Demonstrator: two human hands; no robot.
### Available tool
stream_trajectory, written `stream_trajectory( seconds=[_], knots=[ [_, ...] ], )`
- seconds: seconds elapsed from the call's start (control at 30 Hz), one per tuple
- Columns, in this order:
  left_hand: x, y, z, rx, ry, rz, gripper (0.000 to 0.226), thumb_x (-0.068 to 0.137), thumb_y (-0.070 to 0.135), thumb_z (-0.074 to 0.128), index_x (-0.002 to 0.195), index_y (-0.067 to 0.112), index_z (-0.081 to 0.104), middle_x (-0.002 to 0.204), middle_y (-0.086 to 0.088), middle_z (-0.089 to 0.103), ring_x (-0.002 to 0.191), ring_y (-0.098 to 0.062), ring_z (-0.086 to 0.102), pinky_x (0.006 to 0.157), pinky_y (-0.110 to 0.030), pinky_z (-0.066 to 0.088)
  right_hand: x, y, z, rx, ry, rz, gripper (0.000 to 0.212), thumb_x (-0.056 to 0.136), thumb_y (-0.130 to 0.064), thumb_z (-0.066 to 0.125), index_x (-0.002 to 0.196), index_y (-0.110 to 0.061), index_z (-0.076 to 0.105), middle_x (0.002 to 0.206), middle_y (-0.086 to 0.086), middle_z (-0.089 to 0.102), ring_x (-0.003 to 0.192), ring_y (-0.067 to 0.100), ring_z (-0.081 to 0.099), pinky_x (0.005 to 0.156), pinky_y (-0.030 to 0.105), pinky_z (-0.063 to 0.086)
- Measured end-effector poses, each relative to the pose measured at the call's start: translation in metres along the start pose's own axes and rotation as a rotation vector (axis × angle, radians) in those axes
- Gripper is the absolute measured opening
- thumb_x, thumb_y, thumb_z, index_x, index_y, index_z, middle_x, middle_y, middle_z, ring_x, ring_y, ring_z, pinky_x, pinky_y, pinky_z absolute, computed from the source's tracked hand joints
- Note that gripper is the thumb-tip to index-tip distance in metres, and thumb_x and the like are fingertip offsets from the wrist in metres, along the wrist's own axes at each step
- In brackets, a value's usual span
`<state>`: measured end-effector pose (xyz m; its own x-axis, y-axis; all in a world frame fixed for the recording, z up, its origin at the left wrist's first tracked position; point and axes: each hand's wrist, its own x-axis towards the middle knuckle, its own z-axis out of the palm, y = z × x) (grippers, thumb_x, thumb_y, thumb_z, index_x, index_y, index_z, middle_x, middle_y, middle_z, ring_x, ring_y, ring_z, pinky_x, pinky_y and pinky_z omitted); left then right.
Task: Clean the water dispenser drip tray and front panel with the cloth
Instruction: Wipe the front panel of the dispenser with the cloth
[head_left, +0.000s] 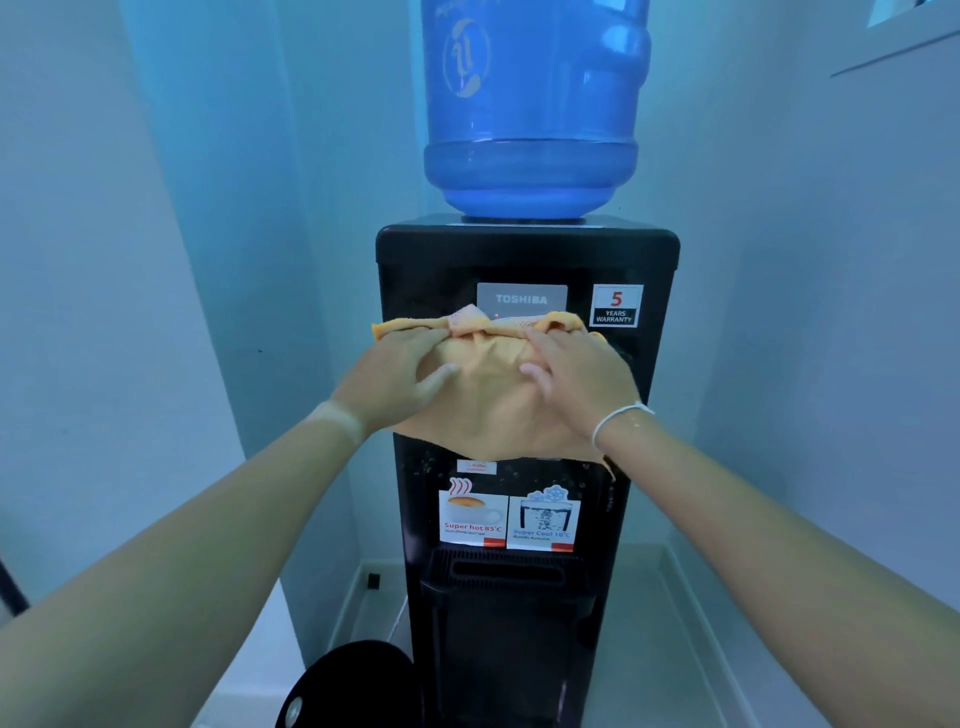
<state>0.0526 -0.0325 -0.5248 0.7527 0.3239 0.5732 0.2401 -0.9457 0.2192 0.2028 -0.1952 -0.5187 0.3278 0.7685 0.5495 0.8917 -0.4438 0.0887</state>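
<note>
A black water dispenser (524, 254) stands in a corner with a blue bottle (530, 104) on top. An orange cloth (483, 395) lies spread against its front panel (649, 353), below the grey brand plate. My left hand (395, 382) presses the cloth's left side and my right hand (582, 384) presses its right side, fingers mostly straight. The taps are hidden behind the cloth. Lower down, the dark drip tray (506, 569) juts out under two hot and cold stickers (509, 519).
Pale walls close in on both sides of the dispenser. A round black object (348, 686) sits on the floor at the lower left. A warranty sticker (615, 305) is on the panel's upper right. Light floor runs along the right side.
</note>
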Motion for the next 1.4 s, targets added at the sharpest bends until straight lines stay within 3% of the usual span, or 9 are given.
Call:
stream_trajectory(
  seconds=[0.2, 0.33, 0.5, 0.63, 0.77, 0.87, 1.03, 1.23, 1.4],
  knots=[
    [0.005, 0.008, 0.012, 0.157, 0.068, 0.146, 0.045, 0.092, 0.026, 0.056, 0.136, 0.016, 0.050, 0.126, -0.001, 0.061, 0.117, -0.024, 0.052, 0.089, -0.032, 0.042, -0.022, 0.038, 0.001, 0.006, 0.058, 0.042, 0.048, 0.094, -0.033, 0.045, 0.137, -0.013, 0.043, 0.123, 0.008, 0.059, 0.112, 0.028, 0.052, 0.093, 0.036, 0.040],
    [-0.002, 0.007, 0.017, 0.180, 0.179, 0.226, 0.037, 0.092, 0.024, 0.052, 0.127, 0.013, 0.059, 0.116, -0.004, 0.068, 0.103, -0.029, 0.063, 0.077, -0.033, 0.051, -0.028, 0.039, 0.020, -0.106, 0.233, -0.025, 0.048, 0.086, -0.033, 0.043, 0.128, -0.010, 0.053, 0.105, 0.007, 0.066, 0.100, 0.029, 0.058, 0.090, 0.040, 0.048],
    [-0.015, 0.005, 0.036, 0.194, 0.336, 0.251, 0.037, 0.091, 0.022, 0.046, 0.120, 0.008, 0.064, 0.113, -0.007, 0.069, 0.100, -0.028, 0.064, 0.084, -0.031, 0.050, -0.043, 0.036, 0.058, -0.249, 0.515, -0.087, 0.051, 0.087, -0.016, 0.053, 0.136, -0.013, 0.041, 0.122, 0.008, 0.062, 0.113, 0.031, 0.052, 0.110, 0.043, 0.028],
    [-0.023, -0.003, 0.055, 0.224, 0.413, 0.278, 0.033, 0.090, 0.017, 0.049, 0.117, 0.008, 0.066, 0.107, -0.008, 0.071, 0.093, -0.029, 0.066, 0.082, -0.032, 0.049, -0.063, 0.029, 0.093, -0.244, 0.545, -0.138, 0.054, 0.083, -0.007, 0.057, 0.135, -0.012, 0.044, 0.109, 0.013, 0.068, 0.107, 0.036, 0.058, 0.111, 0.046, 0.023],
    [-0.050, -0.010, 0.089, 0.269, 0.363, 0.240, 0.038, 0.089, 0.013, 0.049, 0.127, 0.013, 0.051, 0.107, -0.011, 0.070, 0.080, -0.033, 0.067, 0.066, -0.037, 0.057, -0.086, 0.020, 0.115, -0.197, 0.374, -0.102, 0.056, 0.085, -0.020, 0.053, 0.138, -0.011, 0.038, 0.115, 0.015, 0.067, 0.116, 0.034, 0.047, 0.111, 0.046, 0.022],
    [-0.067, -0.012, 0.106, 0.329, 0.319, 0.171, 0.042, 0.089, 0.018, 0.043, 0.129, 0.007, 0.047, 0.120, -0.016, 0.064, 0.092, -0.036, 0.066, 0.078, -0.037, 0.055, -0.083, 0.012, 0.107, -0.142, 0.354, -0.042, 0.056, 0.087, -0.032, 0.047, 0.138, -0.009, 0.038, 0.118, 0.016, 0.065, 0.118, 0.035, 0.053, 0.113, 0.046, 0.018],
    [-0.057, -0.010, 0.104, 0.197, 0.366, 0.054, 0.051, 0.092, 0.024, 0.040, 0.139, 0.003, 0.038, 0.140, -0.018, 0.047, 0.129, -0.031, 0.039, 0.107, -0.032, 0.029, -0.036, -0.011, 0.080, -0.065, 0.448, 0.081, 0.061, 0.090, -0.035, 0.044, 0.143, -0.009, 0.029, 0.131, 0.017, 0.056, 0.125, 0.036, 0.049, 0.115, 0.046, 0.012],
    [-0.073, -0.023, 0.120, 0.291, 0.183, 0.141, 0.044, 0.099, 0.020, 0.028, 0.138, 0.002, 0.041, 0.136, -0.017, 0.053, 0.125, -0.034, 0.050, 0.100, -0.046, 0.040, -0.076, -0.027, 0.124, -0.180, 0.228, -0.051, 0.042, 0.088, -0.030, 0.045, 0.120, -0.008, 0.062, 0.117, 0.014, 0.066, 0.120, 0.030, 0.040, 0.116, 0.043, 0.011],
    [-0.074, -0.007, 0.111, 0.220, 0.244, 0.095, 0.051, 0.093, 0.024, 0.038, 0.138, 0.001, 0.040, 0.138, -0.015, 0.051, 0.128, -0.032, 0.045, 0.107, -0.037, 0.032, -0.077, -0.004, 0.105, -0.124, 0.271, 0.135, 0.057, 0.091, -0.033, 0.037, 0.139, -0.004, 0.036, 0.126, 0.023, 0.058, 0.124, 0.040, 0.046, 0.115, 0.044, 0.005]
  ],
)
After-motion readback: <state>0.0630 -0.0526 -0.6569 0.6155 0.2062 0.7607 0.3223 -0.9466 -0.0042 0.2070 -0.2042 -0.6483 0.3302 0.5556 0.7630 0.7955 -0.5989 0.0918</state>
